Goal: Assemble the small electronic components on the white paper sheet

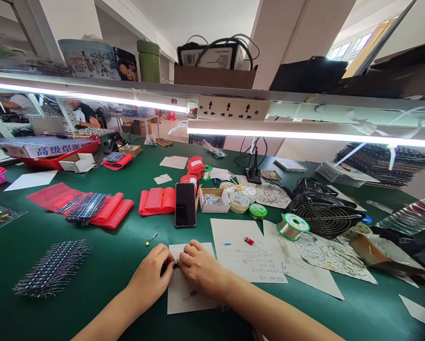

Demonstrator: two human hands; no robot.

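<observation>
The left hand (149, 279) and right hand (201, 267) are clenched together on a tiny metal part (176, 263) over a white paper sheet (184, 299), though the fingers hide most of it, so its exact kind is hard to tell. The green tabletop (91, 316) lies open left of the sheet, up to a bristly block of component strips (51, 268). Beyond the sheet stands an open cardboard box (214, 201) holding small packets, beside a black smartphone (185, 204); rightward sits a spool of solder wire (293, 226).
</observation>
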